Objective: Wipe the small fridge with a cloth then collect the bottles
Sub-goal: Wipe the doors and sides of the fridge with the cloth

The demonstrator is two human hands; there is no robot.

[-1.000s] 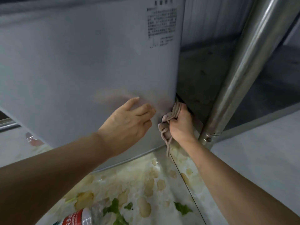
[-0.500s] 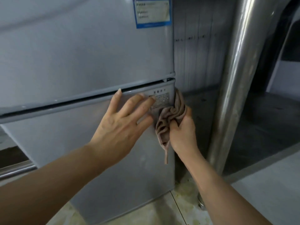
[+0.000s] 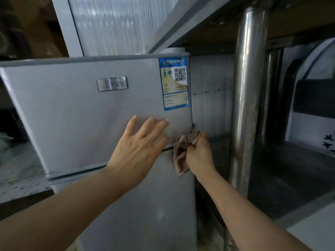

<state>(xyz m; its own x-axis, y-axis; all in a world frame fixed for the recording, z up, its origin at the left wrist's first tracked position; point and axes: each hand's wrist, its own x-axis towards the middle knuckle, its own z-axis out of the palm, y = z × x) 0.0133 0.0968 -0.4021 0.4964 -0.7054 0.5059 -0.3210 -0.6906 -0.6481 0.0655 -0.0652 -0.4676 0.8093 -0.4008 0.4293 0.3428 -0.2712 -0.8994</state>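
A small grey two-door fridge point(image 3: 81, 120) fills the left and middle of the view. My left hand point(image 3: 139, 149) lies flat with spread fingers on the lower part of the upper door. My right hand point(image 3: 198, 154) grips a bunched pinkish-brown cloth point(image 3: 181, 156) and holds it against the fridge's right front edge, at the seam between the two doors. A blue label with a QR code point(image 3: 175, 84) sticks to the upper door's right side. No bottle is in view.
A thick steel pipe point(image 3: 248, 105) stands close to the right of the fridge, leaving a narrow gap. A metal shelf edge point(image 3: 181, 26) runs overhead. Corrugated panel point(image 3: 210, 98) lines the wall behind. A stone ledge point(image 3: 20, 171) lies at the left.
Both hands have travelled up the fridge front, from the lower door's bottom to the seam and upper door, the cloth sliding up the right edge. The floor and bottle have dropped out of view.
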